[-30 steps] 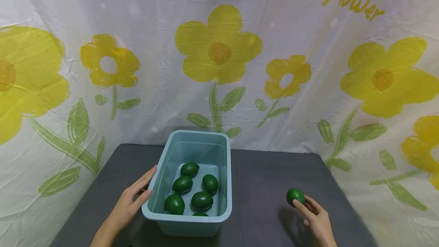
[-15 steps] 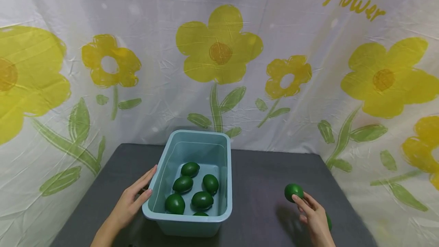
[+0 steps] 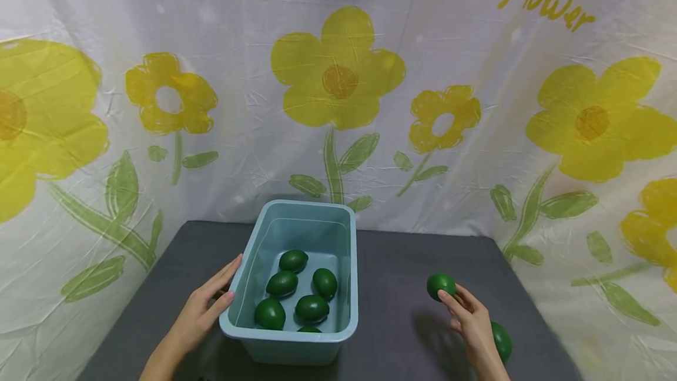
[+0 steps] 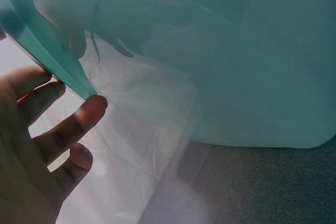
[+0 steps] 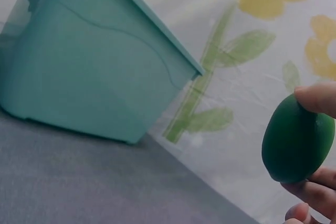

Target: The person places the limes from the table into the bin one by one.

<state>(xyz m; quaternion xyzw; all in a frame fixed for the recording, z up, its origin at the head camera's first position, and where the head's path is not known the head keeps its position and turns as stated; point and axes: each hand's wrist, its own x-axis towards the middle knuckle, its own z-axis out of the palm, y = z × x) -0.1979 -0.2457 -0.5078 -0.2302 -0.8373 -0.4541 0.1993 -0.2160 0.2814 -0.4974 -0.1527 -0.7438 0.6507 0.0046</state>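
Observation:
My right hand (image 3: 472,322) pinches a dark green lime (image 3: 438,285) between thumb and fingers, raised above the table to the right of a blue-green plastic bin (image 3: 353,275). In the right wrist view the lime (image 5: 294,142) shows its long side, with the thumb at its upper end and fingers below. Against the bin's left rim rests my left hand (image 3: 195,310), its fingers extended; the left wrist view shows the fingertips (image 4: 94,107) touching the rim from outside. Several limes (image 3: 312,309) lie on the bin's floor, one partly hidden by the near wall.
Another lime (image 3: 501,343) lies on the dark grey table (image 3: 394,287), partly covered by my right wrist. A pale cloth (image 3: 238,75) printed with yellow flowers hangs behind the table and along both sides.
My right hand has moved left and slightly up with the lime, uncovering more of the other lime behind the wrist. The left hand and bin stay in place.

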